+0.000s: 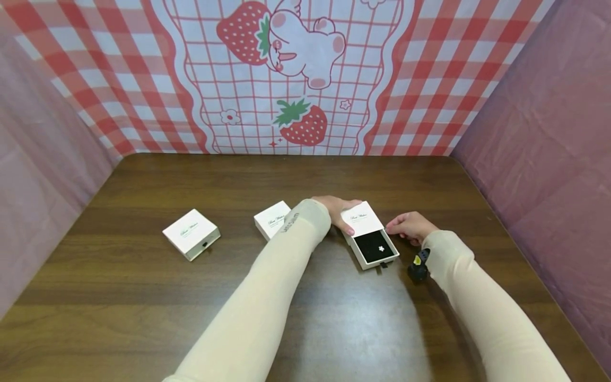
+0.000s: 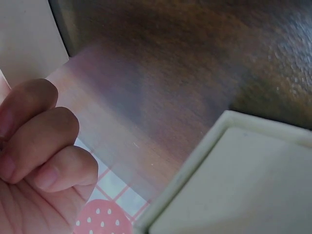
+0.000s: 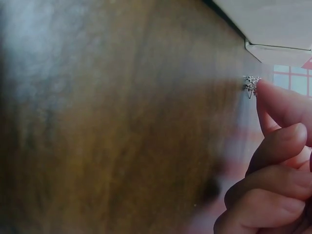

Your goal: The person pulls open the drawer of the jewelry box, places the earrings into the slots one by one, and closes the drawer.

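A white drawer-style jewelry box (image 1: 361,217) sits right of centre, its drawer (image 1: 363,259) pulled partway out toward me. My left hand (image 1: 335,208) grips the box's sleeve, thumb on the near left side and a finger at the far edge. On the drawer's black pad lies a small white flower-shaped piece (image 1: 381,248). Just right of the box, my right hand (image 1: 411,227) pinches a sparkly silver earring (image 3: 251,86) between thumb and finger; the other fingers are curled. In the left wrist view, the left hand's curled fingers (image 2: 44,131) are beside the white box.
A closed white box (image 1: 191,232) sits at the left. Another closed white box (image 1: 272,218) is partly hidden behind my left forearm. A black device (image 1: 418,268) is at my right wrist. Checked cloth (image 1: 439,79) hangs behind the wooden table (image 1: 143,318).
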The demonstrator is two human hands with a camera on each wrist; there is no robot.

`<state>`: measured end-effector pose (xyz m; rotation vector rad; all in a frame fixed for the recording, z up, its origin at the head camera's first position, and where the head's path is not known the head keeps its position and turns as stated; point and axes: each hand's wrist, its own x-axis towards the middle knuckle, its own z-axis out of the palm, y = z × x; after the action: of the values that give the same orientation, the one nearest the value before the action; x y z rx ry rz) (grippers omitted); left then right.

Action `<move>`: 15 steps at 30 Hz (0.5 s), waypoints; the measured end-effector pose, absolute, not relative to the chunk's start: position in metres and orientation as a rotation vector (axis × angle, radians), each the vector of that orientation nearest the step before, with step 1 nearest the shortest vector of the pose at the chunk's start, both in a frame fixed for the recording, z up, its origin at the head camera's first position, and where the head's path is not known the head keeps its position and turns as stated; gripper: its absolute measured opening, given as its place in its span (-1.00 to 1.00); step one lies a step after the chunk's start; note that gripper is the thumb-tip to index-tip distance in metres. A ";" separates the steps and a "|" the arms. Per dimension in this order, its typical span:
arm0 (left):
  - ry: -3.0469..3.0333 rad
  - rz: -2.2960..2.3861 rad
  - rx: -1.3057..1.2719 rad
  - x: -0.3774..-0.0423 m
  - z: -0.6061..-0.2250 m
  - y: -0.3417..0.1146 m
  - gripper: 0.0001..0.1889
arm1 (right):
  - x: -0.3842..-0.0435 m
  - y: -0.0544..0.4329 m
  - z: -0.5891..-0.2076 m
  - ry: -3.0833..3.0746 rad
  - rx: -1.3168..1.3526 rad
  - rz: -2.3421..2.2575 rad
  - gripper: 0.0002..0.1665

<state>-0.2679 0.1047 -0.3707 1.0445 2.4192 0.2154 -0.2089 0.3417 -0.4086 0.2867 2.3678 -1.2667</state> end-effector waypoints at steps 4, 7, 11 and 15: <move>2.416 0.223 1.041 -0.268 -0.371 0.104 -0.05 | -0.207 0.340 -0.407 2.373 0.265 -1.252 -0.92; 2.408 0.233 1.047 -0.268 -0.371 0.104 -0.06 | -0.206 0.339 -0.405 2.370 0.238 -1.244 -0.90; 2.407 0.231 1.054 -0.269 -0.371 0.104 -0.05 | -0.207 0.342 -0.405 2.347 0.236 -1.250 -0.92; 2.415 0.222 1.045 -0.269 -0.372 0.104 -0.05 | -0.208 0.346 -0.405 2.331 0.237 -1.255 -0.92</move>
<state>-0.2689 0.1042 -0.3720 1.0448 2.4148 0.2215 -0.2079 0.3459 -0.4054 0.2372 2.3307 -1.2548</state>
